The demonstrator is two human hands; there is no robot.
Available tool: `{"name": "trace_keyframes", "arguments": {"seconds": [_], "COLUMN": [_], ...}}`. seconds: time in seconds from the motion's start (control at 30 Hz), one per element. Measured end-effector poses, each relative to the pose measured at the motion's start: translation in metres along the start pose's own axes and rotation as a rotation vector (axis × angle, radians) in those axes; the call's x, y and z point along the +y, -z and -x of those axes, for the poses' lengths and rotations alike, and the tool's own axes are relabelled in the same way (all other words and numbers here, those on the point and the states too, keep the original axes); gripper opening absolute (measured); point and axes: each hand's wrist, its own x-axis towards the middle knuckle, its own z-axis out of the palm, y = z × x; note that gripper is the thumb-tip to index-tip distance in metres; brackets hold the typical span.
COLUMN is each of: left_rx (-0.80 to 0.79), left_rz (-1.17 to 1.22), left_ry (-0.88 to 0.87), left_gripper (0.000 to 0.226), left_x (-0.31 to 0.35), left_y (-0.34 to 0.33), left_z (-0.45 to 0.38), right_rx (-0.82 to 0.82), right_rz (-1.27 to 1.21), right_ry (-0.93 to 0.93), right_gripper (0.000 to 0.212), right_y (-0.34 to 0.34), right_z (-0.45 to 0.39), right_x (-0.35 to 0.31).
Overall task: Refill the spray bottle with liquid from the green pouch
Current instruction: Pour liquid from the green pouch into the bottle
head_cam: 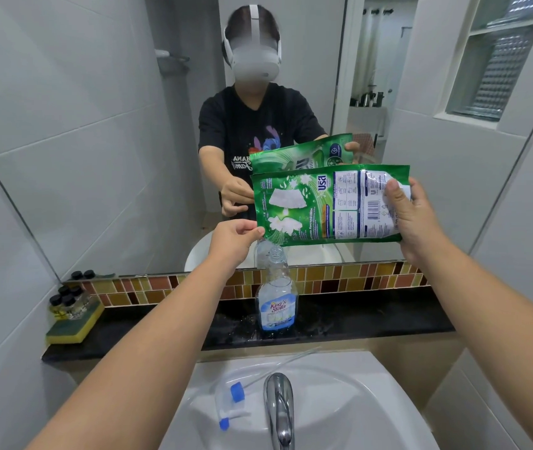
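Item: green pouch [327, 206]. You hold it on its side, above the counter and in front of the mirror, its lower-left corner tipped down to just over the open neck of the spray bottle [276, 297].

Item: spray bottle. Stands upright on the black counter [372, 316] behind the sink [340, 401]; cap off, body clear, only a shallow layer of blue liquid at the bottom. No stream between pouch and neck can be made out.

Item: spray head [231, 404]. Lies in the sink basin left of the tap [279, 407], dip tube trailing toward the counter.

Step in hand, as judged: pouring, at its start or just before flow; the bottle looks nearly empty, so most of the refill remains.

Item: left hand [236, 238]. Your thumb and fingertips are pinched together on the pouch's lower-left corner, steering the spout.

Item: right hand [411, 216]. Your thumb [395, 198] lies across the printed back, the other fingers closed behind the far end, carrying the weight.

Next move calls for: raising the right end gradually while the left keeps the corner centred over the narrow neck. The bottle is unsupported; a nudge could tip it.
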Motion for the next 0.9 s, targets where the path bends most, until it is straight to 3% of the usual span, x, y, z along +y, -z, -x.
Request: {"name": "trace_keyframes", "arguments": {"seconds": [0.43, 0.57, 0.9], "left_rx": [-0.017, -0.015, -0.003], "left_rz": [0.013, -0.006, -0.008], "left_ry": [-0.012, -0.015, 0.003], "left_gripper": [0.005, 0.004, 0.007], "left_x": [0.0022, 0.0035, 0.0035], "left_y": [0.0008, 0.0009, 0.0012], "left_z": [-0.002, -0.0017, -0.0011], "right_rx": [0.009, 0.014, -0.003], "right_rz": [0.004, -0.007, 0.003], "right_ry": [0.003, 0.014, 0.026], "right_gripper": [0.025, 0.035, 0.037], "right_y": [0.0022, 0.0017, 0.0006], "right_z": [-0.0028, -0.0023, -0.0038], "right_x": [-0.0014, -0.0017, -0.0024]}}
